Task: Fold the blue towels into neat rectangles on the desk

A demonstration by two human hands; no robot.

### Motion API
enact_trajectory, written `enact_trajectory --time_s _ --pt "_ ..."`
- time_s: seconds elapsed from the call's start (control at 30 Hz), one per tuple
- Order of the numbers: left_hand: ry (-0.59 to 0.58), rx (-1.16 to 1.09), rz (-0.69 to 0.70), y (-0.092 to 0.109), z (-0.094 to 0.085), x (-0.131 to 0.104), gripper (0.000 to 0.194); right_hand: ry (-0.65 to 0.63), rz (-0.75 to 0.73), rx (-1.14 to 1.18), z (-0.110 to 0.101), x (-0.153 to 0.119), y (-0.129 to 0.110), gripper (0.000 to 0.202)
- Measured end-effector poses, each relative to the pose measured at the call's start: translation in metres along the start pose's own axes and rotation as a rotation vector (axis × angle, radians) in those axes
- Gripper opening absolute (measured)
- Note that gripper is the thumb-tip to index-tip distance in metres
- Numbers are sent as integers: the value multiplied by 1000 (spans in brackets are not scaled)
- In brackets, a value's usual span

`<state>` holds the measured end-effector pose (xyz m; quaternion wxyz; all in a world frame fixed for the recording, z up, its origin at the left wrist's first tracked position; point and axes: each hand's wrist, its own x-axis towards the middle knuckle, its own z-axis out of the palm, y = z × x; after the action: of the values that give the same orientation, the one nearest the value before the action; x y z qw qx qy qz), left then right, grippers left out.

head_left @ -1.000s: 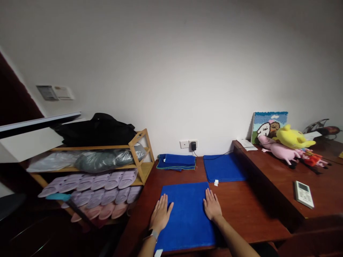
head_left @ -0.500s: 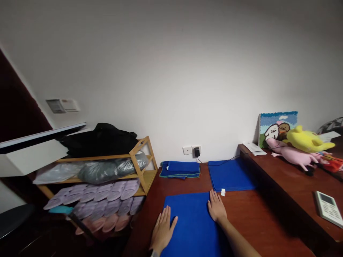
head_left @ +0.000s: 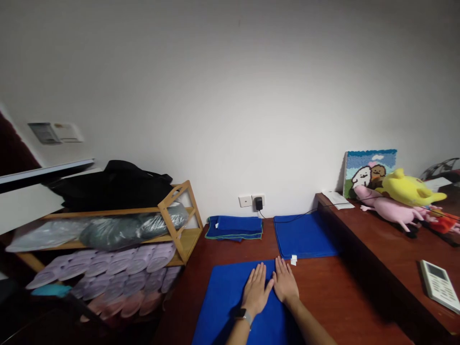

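Note:
A blue cloth (head_left: 223, 297) lies spread on the reddish-brown wooden table (head_left: 334, 292). My left hand (head_left: 256, 291) rests flat on it right of its middle, fingers stretched toward the far edge, with a watch on the wrist. Close beside it, my right hand (head_left: 285, 282) lies flat along the cloth's right edge near the far corner. The thumb of my left hand comes up against my right hand. Neither hand grips anything. The near end of the cloth runs out of view. Beyond it lie a second flat blue cloth (head_left: 305, 235) with a white tag and a folded blue cloth pile (head_left: 235, 226).
At left stands a wooden rack (head_left: 189, 239) with slippers (head_left: 122, 261), plastic-wrapped bundles and a black bag (head_left: 118, 187). A black plug (head_left: 258, 203) sits in the wall socket, its cable trailing right. The raised ledge at right holds plush toys (head_left: 388, 208) and a calculator-like device (head_left: 439, 286).
My left hand has slid from the cloth's left side rightward, up beside my right hand. My right hand stays near the right edge. The view has shifted slightly.

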<state>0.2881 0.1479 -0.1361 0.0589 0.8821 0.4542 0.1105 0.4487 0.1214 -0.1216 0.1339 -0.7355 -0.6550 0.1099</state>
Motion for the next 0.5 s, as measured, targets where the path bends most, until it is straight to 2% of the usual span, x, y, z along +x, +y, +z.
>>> enact_trajectory --time_s 0.1,0.23,0.33,0.4,0.5 --pt "18 29 -113 -44 -12 -16 74 2 17 13 -2 0 -2 67" --pt "33 71 -277 -117 -33 -39 80 -19 20 -2 -5 -1 -5 67" --pt "47 104 -367 -161 -40 -51 79 -13 22 -7 -5 -1 -4 67" --pt "68 117 -376 -179 -39 -56 77 1 20 -10 -3 -1 -3 67" --pt "75 130 -373 -188 -37 -60 76 12 22 -21 0 0 -2 67"
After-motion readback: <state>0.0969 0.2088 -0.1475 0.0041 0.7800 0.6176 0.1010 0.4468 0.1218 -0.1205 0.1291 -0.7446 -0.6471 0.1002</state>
